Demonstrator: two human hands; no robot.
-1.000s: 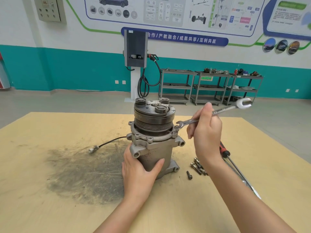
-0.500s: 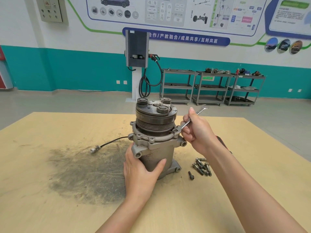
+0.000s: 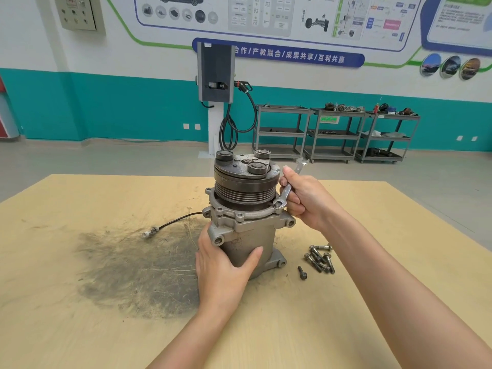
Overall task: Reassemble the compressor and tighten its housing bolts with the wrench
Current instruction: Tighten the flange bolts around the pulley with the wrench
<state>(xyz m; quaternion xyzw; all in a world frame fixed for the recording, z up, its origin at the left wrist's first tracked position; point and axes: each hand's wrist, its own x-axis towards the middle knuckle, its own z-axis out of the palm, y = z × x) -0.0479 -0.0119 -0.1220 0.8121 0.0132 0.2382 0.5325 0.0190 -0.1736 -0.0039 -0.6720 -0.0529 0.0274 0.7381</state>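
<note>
Compressor (image 3: 246, 209): stands upright on your wooden table (image 3: 372, 302), grey body, dark ribbed pulley on top | Your left hand (image 3: 223, 265): fingers wrapped around the lower body | Your right hand (image 3: 306, 201): fingers curled tight on the wrench (image 3: 288, 187), ring end at the right flange | Loose bolts (image 3: 319, 258): piled right of the base

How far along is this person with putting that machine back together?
The compressor stands assembled on the table. The left hand steadies its body; the right hand holds the wrench on a flange bolt. Loose bolts beside it suggest more tightening remains.
</note>
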